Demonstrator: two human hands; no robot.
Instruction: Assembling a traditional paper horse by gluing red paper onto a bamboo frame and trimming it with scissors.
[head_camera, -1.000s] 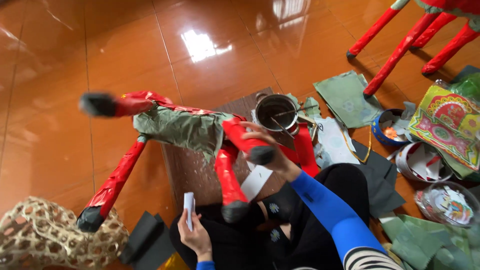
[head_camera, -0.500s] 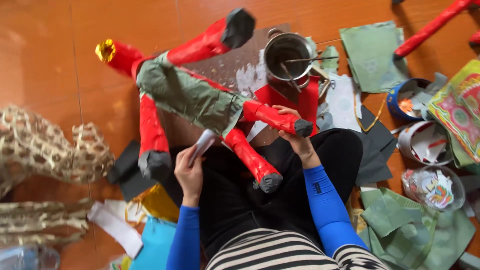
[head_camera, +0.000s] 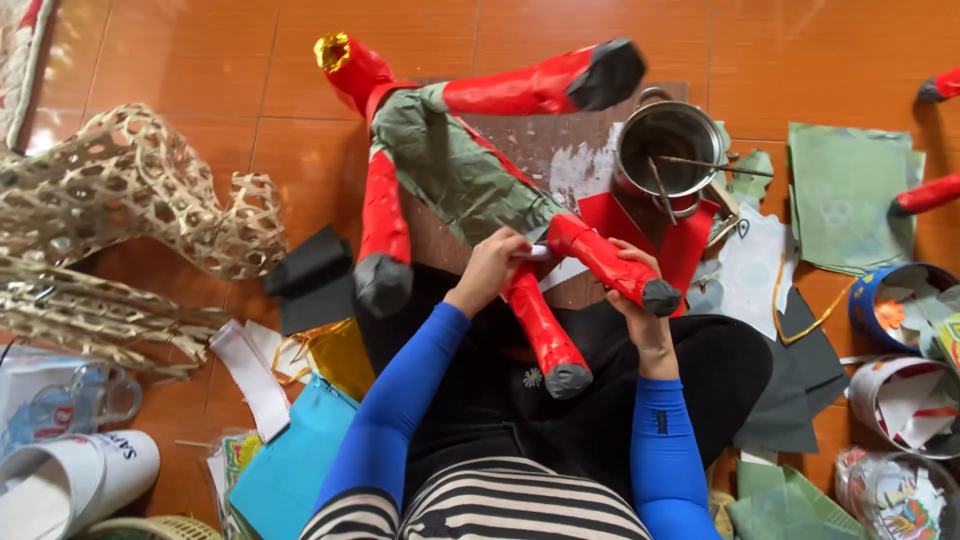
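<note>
- Paper animal figure (head_camera: 455, 175) lies belly-up across the person's lap and a brown board on the floor; body wrapped in grey-green paper, four legs in red paper with grey-black tips, gold paper at the far-left end.
- Left hand (head_camera: 492, 268): fingers curled closed, pinching a white paper strip (head_camera: 541, 253) against the top of the near-right red leg (head_camera: 605, 265), where it joins the body.
- Right hand (head_camera: 640, 300): wrapped round that same leg from below, near its grey tip; grip closed on the leg.
- Both forearms in blue sleeves; striped top at the near edge.
- Metal pot (head_camera: 668, 150) stands just right of the figure on the board, thin sticks resting across its rim.
- Red paper sheet (head_camera: 690, 245) lies under the pot's near side.
- Woven bamboo frame (head_camera: 130, 195) lies on the tiled floor, well left of the figure.
- Green paper sheets (head_camera: 845, 195) lie right of the pot; round tins with paper scraps at the right edge.
</note>
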